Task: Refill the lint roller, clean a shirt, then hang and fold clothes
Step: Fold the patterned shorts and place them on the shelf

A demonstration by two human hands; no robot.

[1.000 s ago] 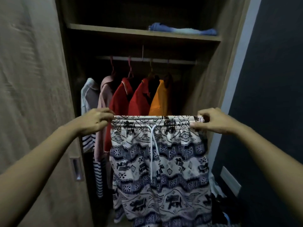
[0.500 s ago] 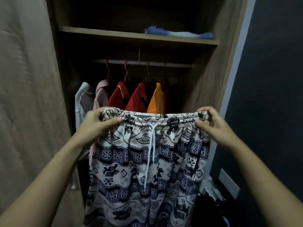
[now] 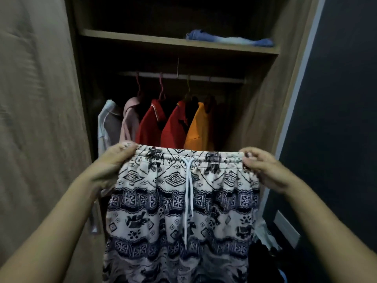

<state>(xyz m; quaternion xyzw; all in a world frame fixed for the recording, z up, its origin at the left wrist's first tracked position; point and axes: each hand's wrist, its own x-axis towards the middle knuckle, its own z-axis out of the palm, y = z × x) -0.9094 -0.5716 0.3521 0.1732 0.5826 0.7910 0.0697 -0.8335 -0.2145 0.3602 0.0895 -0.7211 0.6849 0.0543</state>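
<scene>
Patterned shorts [image 3: 179, 201] are dangling, left hand [image 3: 114, 166] and right hand [image 3: 263, 168] pinching the waistband ends.
Hung shirts [image 3: 173, 127] are crowding behind; shorts are hanging straighter than before.

Dim indoor light falls from the camera's side, brightest on the patterned shorts [image 3: 175, 201] just below the fingers [image 3: 126, 149]. Beyond the fingers, the hanging shirts [image 3: 151, 127] sink into deep shadow. Left of them the wardrobe door [image 3: 36, 119] is smeared with motion blur. Wide-angle distortion bends the frame edges.
</scene>
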